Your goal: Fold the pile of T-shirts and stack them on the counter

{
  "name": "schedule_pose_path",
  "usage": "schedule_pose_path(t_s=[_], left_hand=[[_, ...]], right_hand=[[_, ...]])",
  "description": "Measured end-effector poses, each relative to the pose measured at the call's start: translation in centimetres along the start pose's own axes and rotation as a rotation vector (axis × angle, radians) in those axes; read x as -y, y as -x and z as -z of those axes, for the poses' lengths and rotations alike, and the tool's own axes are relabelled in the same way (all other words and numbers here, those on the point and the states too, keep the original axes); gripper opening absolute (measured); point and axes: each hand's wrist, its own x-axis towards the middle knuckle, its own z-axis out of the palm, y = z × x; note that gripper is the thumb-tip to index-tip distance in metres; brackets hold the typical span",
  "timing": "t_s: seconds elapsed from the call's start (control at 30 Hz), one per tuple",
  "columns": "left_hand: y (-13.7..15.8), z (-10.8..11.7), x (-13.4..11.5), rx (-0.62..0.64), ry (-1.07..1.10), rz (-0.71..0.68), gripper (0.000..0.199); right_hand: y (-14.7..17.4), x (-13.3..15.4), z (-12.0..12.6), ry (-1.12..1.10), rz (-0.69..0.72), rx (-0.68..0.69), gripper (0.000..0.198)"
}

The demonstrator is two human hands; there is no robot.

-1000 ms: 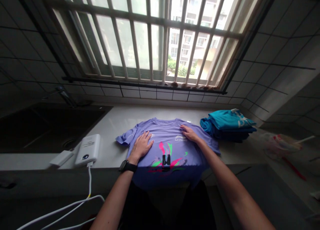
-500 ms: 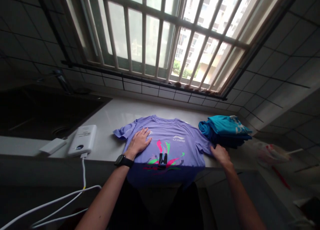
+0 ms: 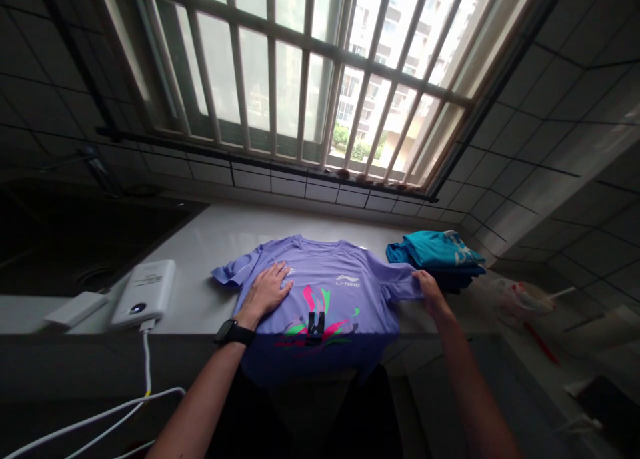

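A purple T-shirt (image 3: 320,272) with a colourful print lies face up on the white counter, its lower part hanging over the front edge. Flat on the shirt's left chest area rests my left hand (image 3: 267,291), fingers stretched out; a black watch (image 3: 235,333) is on that wrist. My right hand (image 3: 431,292) pinches the end of the sleeve on the right, which is drawn out sideways. Just behind that hand sits a stack of folded blue clothes (image 3: 440,249), bright blue on top and darker beneath.
On the left of the counter (image 3: 200,246) stand a white power bank (image 3: 145,292) with a plugged-in cable (image 3: 149,362) and a small white box (image 3: 77,310). A dark sink (image 3: 100,232) lies beyond them. At right is a clear plastic bag (image 3: 520,296). A barred window (image 3: 280,79) is behind.
My right hand has lifted the right sleeve up and outward, so it now stretches straighter to the side. My left hand stays flat on the shirt. The whole view has shifted slightly.
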Motion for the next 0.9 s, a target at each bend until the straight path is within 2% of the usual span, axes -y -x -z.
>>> schedule_pose_path(t_s=[0.1,0.13,0.2,0.27,0.3,0.37,0.47,0.63,0.73,0.83,0.9], left_hand=[[0.0,-0.1,0.1,-0.012,0.009,-0.002,0.052],[0.0,-0.1,0.1,-0.013,0.008,-0.002,0.052],[0.1,-0.1,0.2,-0.008,0.002,-0.003,0.052],[0.2,0.1,0.1,-0.004,-0.003,-0.007,0.052],[0.2,0.2,0.1,0.002,-0.003,-0.009,0.052],[0.3,0.4,0.0,0.014,-0.001,-0.007,0.053],[0.3,0.5,-0.1,0.017,0.006,0.003,0.052],[0.3,0.4,-0.1,0.012,0.021,0.007,0.051],[0.3,0.2,0.0,-0.009,0.030,0.006,0.049],[0.4,0.1,-0.2,-0.006,0.013,0.014,0.049],[0.4,0.1,-0.4,0.003,-0.007,0.018,0.052]], right_hand=[[-0.1,2.7,-1.1,-0.144,-0.060,-0.059,0.039],[0.3,3.8,-1.6,-0.186,-0.030,-0.024,0.040],[1.8,5.9,-2.8,-0.283,0.090,0.167,0.042],[3.7,7.6,-4.1,-0.322,0.227,0.446,0.042],[4.7,8.2,-4.6,-0.292,0.282,0.550,0.041],[6.1,8.6,-5.5,-0.151,0.358,0.646,0.040],[6.7,7.5,-6.5,0.179,0.422,0.639,0.040],[7.0,3.7,-8.4,0.726,0.503,0.660,0.046],[8.2,1.8,-10.2,0.872,0.563,0.708,0.056],[9.0,1.0,-11.9,0.965,0.533,0.802,0.061],[8.9,1.2,-12.8,1.004,0.504,0.816,0.061]])
